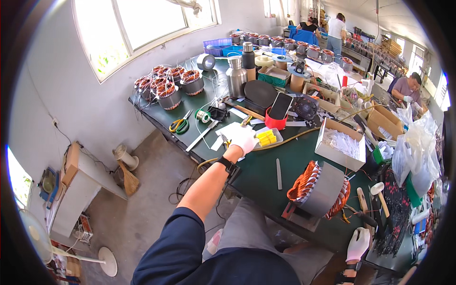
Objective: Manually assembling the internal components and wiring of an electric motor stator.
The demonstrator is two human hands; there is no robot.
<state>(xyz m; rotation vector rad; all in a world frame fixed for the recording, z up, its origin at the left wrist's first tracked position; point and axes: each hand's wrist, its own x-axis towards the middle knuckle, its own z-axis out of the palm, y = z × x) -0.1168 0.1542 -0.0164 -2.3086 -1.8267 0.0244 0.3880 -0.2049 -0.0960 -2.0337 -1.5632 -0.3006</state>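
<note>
My left hand (243,139), in a white glove, reaches over the bench beside a clear tray of yellow pieces (267,138). White sheets (229,131) lie under and beside it; its fingers are mostly hidden behind the back of the hand. My right hand (358,244), also gloved, rests low at the bench's near right edge with its fingers curled in; what they hold, if anything, is hidden. Between the hands, a large motor stator (320,189) with copper windings lies on its side on a metal stand. A flat grey strip (279,174) lies to its left.
Scissors (180,124), a solder spool (203,115) and a caliper (202,136) lie at left. Several stators (169,96) stand behind them. A phone (280,105) leans in a red holder. A box of white sleeves (339,144) and a mallet (379,192) are at right. Other people work farther back.
</note>
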